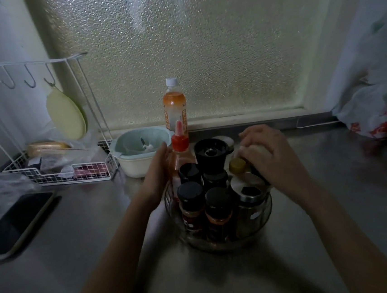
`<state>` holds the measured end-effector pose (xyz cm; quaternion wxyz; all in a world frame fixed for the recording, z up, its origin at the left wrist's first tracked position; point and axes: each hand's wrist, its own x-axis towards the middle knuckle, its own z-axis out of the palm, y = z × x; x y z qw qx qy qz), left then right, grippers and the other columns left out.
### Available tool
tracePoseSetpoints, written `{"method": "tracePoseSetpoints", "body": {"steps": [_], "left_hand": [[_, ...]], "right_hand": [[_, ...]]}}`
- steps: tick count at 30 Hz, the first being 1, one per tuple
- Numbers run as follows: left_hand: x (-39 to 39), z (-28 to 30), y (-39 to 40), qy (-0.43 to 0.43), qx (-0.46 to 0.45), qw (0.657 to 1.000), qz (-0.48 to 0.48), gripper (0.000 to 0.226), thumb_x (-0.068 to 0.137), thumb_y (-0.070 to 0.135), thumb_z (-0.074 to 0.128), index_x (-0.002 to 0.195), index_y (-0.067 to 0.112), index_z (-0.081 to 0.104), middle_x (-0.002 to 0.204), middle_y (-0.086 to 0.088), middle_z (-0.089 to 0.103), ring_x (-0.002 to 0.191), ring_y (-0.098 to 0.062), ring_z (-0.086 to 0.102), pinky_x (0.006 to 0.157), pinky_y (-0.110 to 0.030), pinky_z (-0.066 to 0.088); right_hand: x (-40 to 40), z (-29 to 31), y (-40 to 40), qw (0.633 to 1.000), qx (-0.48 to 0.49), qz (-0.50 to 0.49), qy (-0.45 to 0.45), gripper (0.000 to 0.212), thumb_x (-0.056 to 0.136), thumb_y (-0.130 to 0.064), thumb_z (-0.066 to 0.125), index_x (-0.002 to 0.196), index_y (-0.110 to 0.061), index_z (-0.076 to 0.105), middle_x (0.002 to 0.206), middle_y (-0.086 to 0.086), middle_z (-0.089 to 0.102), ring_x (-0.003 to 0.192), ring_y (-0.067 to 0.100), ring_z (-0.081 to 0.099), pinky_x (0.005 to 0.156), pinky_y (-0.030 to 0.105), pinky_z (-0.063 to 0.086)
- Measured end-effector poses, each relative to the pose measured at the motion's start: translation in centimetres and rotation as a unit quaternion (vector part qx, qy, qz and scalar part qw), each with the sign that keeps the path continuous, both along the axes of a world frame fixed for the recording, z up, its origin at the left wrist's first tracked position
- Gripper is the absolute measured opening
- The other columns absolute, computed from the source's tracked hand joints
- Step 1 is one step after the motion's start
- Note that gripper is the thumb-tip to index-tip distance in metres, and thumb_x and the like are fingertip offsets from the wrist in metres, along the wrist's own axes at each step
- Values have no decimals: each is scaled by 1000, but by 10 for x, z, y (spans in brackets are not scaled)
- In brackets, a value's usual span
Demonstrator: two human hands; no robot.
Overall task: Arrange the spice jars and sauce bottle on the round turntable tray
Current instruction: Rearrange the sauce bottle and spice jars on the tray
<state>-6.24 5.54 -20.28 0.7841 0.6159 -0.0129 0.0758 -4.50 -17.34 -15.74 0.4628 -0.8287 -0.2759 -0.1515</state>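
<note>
The round wire turntable tray stands on the steel counter in front of me. It holds several black-capped spice jars, a black grinder, a steel-lidded glass jar, a yellow-capped jar and a red-capped sauce bottle at its left rear. My left hand lies flat against the tray's left side beside the sauce bottle, fingers straight. My right hand is curled over a pale-topped container at the tray's right rear; most of that container is hidden.
An orange drink bottle stands by the frosted window. A pale bowl sits left of the tray, next to a white wire rack. A phone lies at the left. A plastic bag is at the right.
</note>
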Motion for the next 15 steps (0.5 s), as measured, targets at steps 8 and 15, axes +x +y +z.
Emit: {"method": "tracePoseSetpoints", "body": {"steps": [8,15], "left_hand": [[-4,-7,9,-21,24,997,-64,43,89,53,41,98,26,73,104,2,75,102,-13,68,91,-35,47],[-6,9,16,-45,150,985,-79,64,55,50,82,111,27,63,114,-1,70,109,-20,65,91,-33,52]], "right_hand": [[-51,-42,-8,976,-103,-75,-176,38,74,-53,57,100,-27,65,108,-6,55,104,15,44,91,37,34],[-52,-37,-16,965,-174,-95,-169,48,73,-63,53,109,-32,58,111,-7,54,103,16,43,90,36,30]]}}
